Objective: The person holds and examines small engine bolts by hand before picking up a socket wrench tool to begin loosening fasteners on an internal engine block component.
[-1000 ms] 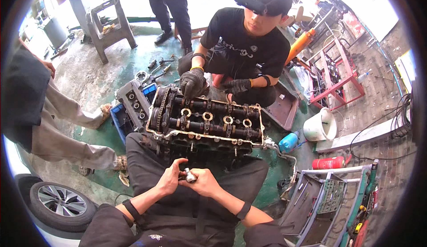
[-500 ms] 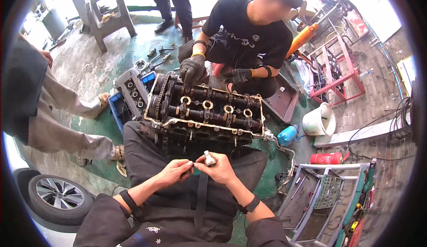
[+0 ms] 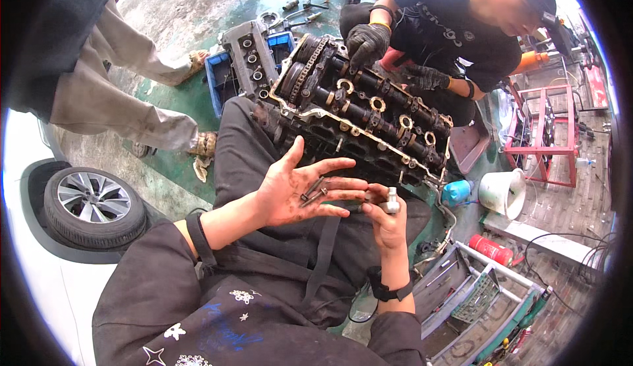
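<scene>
My left hand (image 3: 300, 191) is spread open, palm up, above my lap. Several small dark bolts (image 3: 314, 194) lie loose across its palm and finger bases. Close beside those fingertips, my right hand (image 3: 386, 219) is closed around a silver-headed tool (image 3: 391, 202); its stubby metal end points up, and the fingers hide the rest. Beyond both hands sits an engine cylinder head (image 3: 369, 119) with its camshafts and timing chain (image 3: 308, 69) exposed. A co-worker's gloved hand (image 3: 369, 44) reaches onto its far side.
A blue crate (image 3: 221, 79) with a valve cover (image 3: 249, 59) stands beyond the engine's left end. A tool cart (image 3: 461, 300), red fire extinguisher (image 3: 491, 250) and white bucket (image 3: 502, 193) are at the right. Another person's legs (image 3: 125, 105) and a car wheel (image 3: 95, 202) are at the left.
My left hand has opened and turned palm up, showing the bolts. My right hand, still holding the tool, appears farther right. The view has swung, shifting the engine rightward and tilting it.
</scene>
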Available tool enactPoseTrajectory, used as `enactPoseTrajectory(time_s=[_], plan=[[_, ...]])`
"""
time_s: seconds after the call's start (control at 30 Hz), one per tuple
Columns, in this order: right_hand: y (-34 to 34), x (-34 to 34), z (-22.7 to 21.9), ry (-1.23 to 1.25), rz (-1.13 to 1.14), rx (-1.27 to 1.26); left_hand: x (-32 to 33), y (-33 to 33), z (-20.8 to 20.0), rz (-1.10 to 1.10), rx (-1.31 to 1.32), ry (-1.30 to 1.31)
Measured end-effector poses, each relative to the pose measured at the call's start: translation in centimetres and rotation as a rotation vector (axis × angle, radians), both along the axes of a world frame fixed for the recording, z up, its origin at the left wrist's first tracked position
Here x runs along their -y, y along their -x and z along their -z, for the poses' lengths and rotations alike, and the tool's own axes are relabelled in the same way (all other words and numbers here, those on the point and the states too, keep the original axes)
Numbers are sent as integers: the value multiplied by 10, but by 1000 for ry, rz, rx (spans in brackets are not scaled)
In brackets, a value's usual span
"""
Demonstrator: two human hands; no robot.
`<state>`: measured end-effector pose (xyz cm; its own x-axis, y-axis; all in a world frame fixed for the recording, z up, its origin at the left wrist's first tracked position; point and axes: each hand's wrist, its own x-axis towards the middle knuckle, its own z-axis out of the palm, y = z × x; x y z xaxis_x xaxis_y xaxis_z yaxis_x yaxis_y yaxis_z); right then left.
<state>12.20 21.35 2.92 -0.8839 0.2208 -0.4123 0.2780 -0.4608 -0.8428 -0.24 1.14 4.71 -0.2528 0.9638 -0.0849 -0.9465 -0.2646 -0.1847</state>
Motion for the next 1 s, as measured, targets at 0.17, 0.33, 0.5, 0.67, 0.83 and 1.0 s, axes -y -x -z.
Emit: enactPoseTrajectory(time_s=[0.17,0.33,0.5,0.67,0.83,1.0], plan=[[-13,-2,-1,116,93,-84,-2,2,-10,-30,-77,44],[-14,-4,-7,204,79,-159,-3,2,-10,-71,-97,58],[-13,-5,-10,269,119,-127,-4,0,-9,-86,-1,79],[-14,-8,-7,395,151,-246,-7,1,-11,-81,-8,53],[-13,-7,-7,485,181,-303,-7,1,-14,-101,39,59],[-11,-2,-16,269,148,-214,-9,-1,-11,-87,53,49]])
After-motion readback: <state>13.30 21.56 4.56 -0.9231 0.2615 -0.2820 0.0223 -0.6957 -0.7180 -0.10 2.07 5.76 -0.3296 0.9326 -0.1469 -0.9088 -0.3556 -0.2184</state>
